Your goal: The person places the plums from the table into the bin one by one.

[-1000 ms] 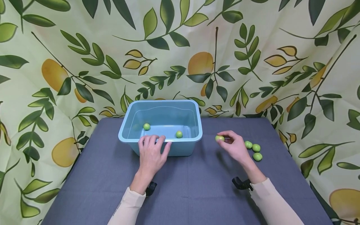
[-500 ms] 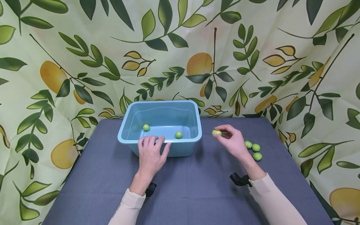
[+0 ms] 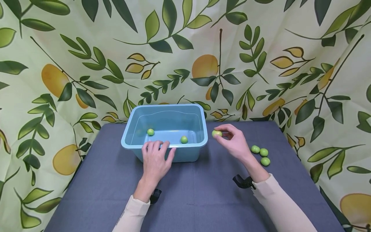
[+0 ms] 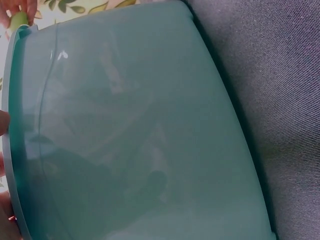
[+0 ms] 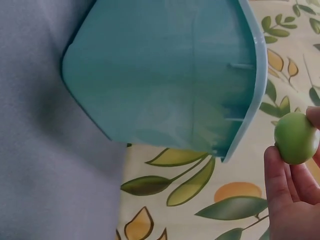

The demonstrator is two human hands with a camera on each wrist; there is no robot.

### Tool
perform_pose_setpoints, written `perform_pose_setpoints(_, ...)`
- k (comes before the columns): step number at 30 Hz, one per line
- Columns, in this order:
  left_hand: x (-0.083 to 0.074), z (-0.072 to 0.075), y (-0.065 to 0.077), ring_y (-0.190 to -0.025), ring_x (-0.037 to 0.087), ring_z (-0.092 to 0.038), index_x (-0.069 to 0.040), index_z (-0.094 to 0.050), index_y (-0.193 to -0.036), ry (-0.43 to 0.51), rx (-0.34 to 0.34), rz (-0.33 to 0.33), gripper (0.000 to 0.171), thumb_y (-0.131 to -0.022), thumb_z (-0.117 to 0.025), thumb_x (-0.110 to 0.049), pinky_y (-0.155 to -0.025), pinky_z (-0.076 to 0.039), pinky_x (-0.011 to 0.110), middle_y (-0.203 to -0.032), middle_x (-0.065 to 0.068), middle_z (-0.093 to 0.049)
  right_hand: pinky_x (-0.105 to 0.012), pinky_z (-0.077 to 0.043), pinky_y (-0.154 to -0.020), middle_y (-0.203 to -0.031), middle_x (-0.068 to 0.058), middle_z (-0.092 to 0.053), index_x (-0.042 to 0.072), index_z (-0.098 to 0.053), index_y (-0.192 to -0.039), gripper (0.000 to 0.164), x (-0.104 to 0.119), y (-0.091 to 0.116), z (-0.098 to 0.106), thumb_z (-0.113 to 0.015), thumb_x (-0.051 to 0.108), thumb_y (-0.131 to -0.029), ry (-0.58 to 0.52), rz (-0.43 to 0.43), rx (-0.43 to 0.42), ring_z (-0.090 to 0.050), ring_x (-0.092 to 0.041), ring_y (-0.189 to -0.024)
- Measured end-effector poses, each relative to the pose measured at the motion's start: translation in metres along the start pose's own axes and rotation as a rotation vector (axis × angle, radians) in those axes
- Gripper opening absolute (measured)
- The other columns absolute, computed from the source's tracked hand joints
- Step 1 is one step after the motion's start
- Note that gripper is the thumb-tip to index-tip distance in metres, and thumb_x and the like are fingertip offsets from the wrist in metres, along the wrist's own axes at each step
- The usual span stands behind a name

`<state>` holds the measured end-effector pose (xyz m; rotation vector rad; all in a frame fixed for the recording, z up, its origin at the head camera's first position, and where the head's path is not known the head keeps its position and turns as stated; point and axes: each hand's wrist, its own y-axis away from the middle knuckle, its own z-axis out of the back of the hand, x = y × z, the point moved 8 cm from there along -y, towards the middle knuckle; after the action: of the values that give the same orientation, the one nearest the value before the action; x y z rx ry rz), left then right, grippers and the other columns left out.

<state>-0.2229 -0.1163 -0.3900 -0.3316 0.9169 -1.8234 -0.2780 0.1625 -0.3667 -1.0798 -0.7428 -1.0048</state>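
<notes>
A light blue plastic tub (image 3: 168,154) stands on the cloth-covered table with two limes inside, one lime (image 3: 150,132) at the left and another lime (image 3: 184,139) at the right. My left hand (image 3: 155,162) holds the tub's near rim, fingers bent over it; in the left wrist view its fingertips (image 4: 4,122) show along that rim. To the right of the tub, above the table, my right hand (image 3: 233,141) pinches a lime (image 5: 296,138) between thumb and fingers. That lime is close to the tub's right rim in the head view.
Several limes are outside the tub: a group of three, one of them a lime (image 3: 265,161), lies on the table right of my right hand. A leaf-and-fruit patterned cloth (image 3: 174,48) hangs behind the dark grey-blue table (image 3: 191,199).
My right hand has moved left and a little up with its lime, nearer the tub. My left hand stays at the rim, and the limes in the tub and on the table stay put.
</notes>
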Motion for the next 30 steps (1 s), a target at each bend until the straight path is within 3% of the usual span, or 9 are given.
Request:
perform_pose_setpoints(7, -0.001, 0.002, 0.000, -0.094, 0.036, -0.056, -0.008, -0.071, -0.108, 0.004, -0.018, -0.005, 0.041, -0.103, -0.049, -0.043, -0.095, -0.036, 0.057, -0.098, 0.015, -0.064, -0.033, -0.053, -0.093, -0.115, -0.011, -0.065, 0.002, -0.072, -0.116, 0.028, 0.010, -0.008, -0.008, -0.078, 0.011, -0.090, -0.016, 0.024, 0.007, -0.063, -0.015, -0.100)
perform_pose_setpoints(11, 0.000, 0.001, 0.001, -0.095, 0.036, -0.055, -0.009, -0.070, -0.108, 0.006, -0.015, -0.001, 0.041, -0.103, -0.049, -0.043, -0.095, -0.035, 0.057, -0.099, 0.015, -0.063, -0.028, -0.052, -0.093, -0.116, -0.014, -0.065, -0.002, -0.071, -0.116, 0.028, 0.017, -0.011, -0.014, -0.076, 0.005, -0.090, -0.032, 0.041, 0.015, -0.061, -0.017, -0.102)
perform_pose_setpoints(18, -0.001, 0.002, 0.001, -0.094, 0.037, -0.056, -0.008, -0.070, -0.108, 0.008, -0.024, -0.005, 0.040, -0.103, -0.050, -0.042, -0.094, -0.035, 0.058, -0.098, 0.015, -0.063, -0.035, -0.052, -0.094, -0.115, -0.024, -0.063, -0.013, -0.067, -0.114, 0.026, 0.055, -0.009, -0.025, -0.071, -0.006, -0.089, -0.045, 0.060, 0.044, -0.061, -0.023, -0.102)
perform_pose_setpoints(25, -0.003, 0.002, 0.002, -0.095, 0.037, -0.056, -0.008, -0.070, -0.107, 0.009, -0.029, -0.007, 0.042, -0.103, -0.048, -0.043, -0.095, -0.035, 0.058, -0.098, 0.015, -0.064, -0.046, -0.051, -0.098, -0.118, -0.022, -0.064, -0.008, -0.069, -0.116, 0.028, 0.024, -0.019, -0.036, -0.074, -0.001, -0.089, -0.064, 0.051, 0.048, -0.061, -0.030, -0.105)
perform_pose_setpoints(30, -0.003, 0.001, 0.003, -0.095, 0.037, -0.056, -0.008, -0.071, -0.107, 0.010, -0.030, -0.005, 0.043, -0.104, -0.047, -0.044, -0.096, -0.035, 0.058, -0.098, 0.015, -0.064, -0.040, -0.052, -0.096, -0.116, -0.016, -0.065, -0.002, -0.072, -0.115, 0.027, 0.018, -0.022, -0.041, -0.078, 0.005, -0.089, -0.085, 0.077, 0.043, -0.062, -0.026, -0.103)
